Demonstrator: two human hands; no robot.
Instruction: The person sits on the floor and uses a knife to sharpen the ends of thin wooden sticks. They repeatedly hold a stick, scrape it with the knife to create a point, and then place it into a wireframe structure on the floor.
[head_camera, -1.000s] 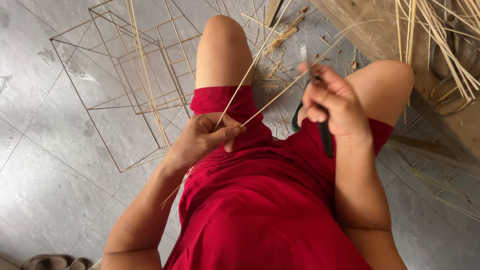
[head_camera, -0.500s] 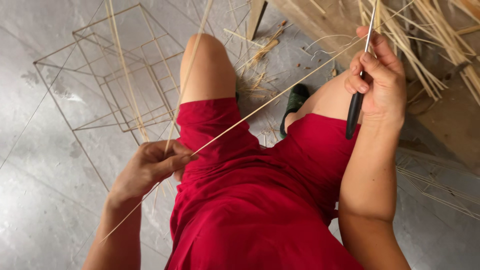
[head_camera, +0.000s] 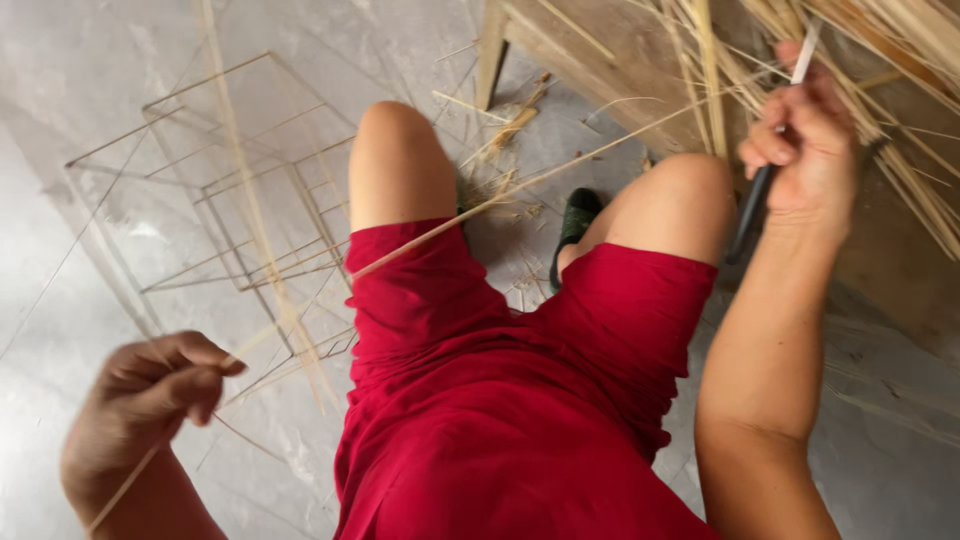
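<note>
Since a moment ago both arms have swung wide apart: the left hand (head_camera: 150, 385) has dropped low, pinching a long thin bamboo strip (head_camera: 500, 198) across the knees, while the right hand (head_camera: 805, 140) grips a dark-handled knife (head_camera: 752, 210) raised by loose strips (head_camera: 900, 60). The wire-like frame (head_camera: 240, 200) holds nothing.

The left hand (head_camera: 150, 395) sits at the lower left of the frame, fingers curled into a closed pinch, thumb pressed against the forefinger, wrist bent and forearm running down out of view. The right hand (head_camera: 810, 140) is raised at the upper right, fingers folded in a firm grip, knuckles toward the camera. Its forearm drops straight down to the lower right edge, elbow bent. Both knees spread apart at centre.
</note>
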